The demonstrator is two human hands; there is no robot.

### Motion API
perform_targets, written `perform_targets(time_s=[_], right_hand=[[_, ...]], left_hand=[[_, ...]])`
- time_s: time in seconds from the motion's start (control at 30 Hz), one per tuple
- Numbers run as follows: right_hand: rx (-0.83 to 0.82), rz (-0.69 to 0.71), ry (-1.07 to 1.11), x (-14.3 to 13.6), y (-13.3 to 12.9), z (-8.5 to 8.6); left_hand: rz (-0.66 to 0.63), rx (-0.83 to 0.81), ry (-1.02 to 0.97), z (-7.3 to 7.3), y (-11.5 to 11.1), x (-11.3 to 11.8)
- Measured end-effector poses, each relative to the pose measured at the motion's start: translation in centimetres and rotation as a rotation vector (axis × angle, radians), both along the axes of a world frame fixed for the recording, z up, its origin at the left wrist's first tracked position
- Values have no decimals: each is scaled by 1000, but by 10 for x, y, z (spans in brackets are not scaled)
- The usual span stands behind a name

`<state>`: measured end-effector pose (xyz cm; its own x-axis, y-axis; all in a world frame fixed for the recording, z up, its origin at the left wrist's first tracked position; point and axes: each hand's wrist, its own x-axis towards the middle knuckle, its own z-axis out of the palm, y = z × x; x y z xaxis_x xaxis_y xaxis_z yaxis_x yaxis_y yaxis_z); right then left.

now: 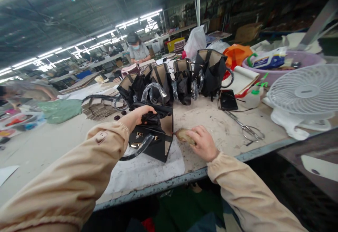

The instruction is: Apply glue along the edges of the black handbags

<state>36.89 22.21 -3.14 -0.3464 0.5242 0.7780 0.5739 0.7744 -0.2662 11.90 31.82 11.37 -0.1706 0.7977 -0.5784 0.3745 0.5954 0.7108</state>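
A black handbag (155,149) lies on a white sheet at the table's near edge, its inside facing partly up. It has gold-coloured fittings and a handle (144,144) wrapped in clear plastic. My left hand (142,115) is closed on the loose black lining (153,119) at the bag's opening. In my right hand (202,143) is an awl (184,135), gripped by its worn, bulbous handle. Its short thin tip points left and meets the bag's right edge, though I cannot tell whether it pierces it.
Several black handbags (182,84) stand in a row behind. To the right are scissors (245,128), a phone (228,99), a white fan (303,91) and a purple basin (308,59). Stacked pieces (99,108) lie left. Another person (138,50) works farther back.
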Motion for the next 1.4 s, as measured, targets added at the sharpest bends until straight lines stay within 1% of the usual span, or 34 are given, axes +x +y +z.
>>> perform_targets(time_s=[0.1, 0.2, 0.33, 0.53, 0.7, 0.8, 1.1, 1.2, 1.4], right_hand=[[34, 24, -5, 3, 7, 5], [43, 33, -21, 5, 11, 5], [36, 39, -28, 7, 12, 1], [-31, 67, -25, 6, 11, -7], [-51, 88, -12, 2, 11, -8], [-47, 58, 34, 4, 13, -5], [55, -21, 158, 9, 23, 10], [78, -40, 192, 8, 25, 14], [72, -61, 225, 8, 27, 16]], left_hand=[[0, -3, -1, 0, -1, 0], [-2, -1, 3, -2, 0, 0], [1, 15, 8, -4, 3, 1], [10, 16, -3, -5, 6, 3], [17, 9, 12, -4, 6, 4], [7, -5, 16, -3, 6, 4], [0, -18, -2, -2, 5, 3], [9, -8, 9, -2, 6, 2], [11, -14, 18, -3, 6, 2]])
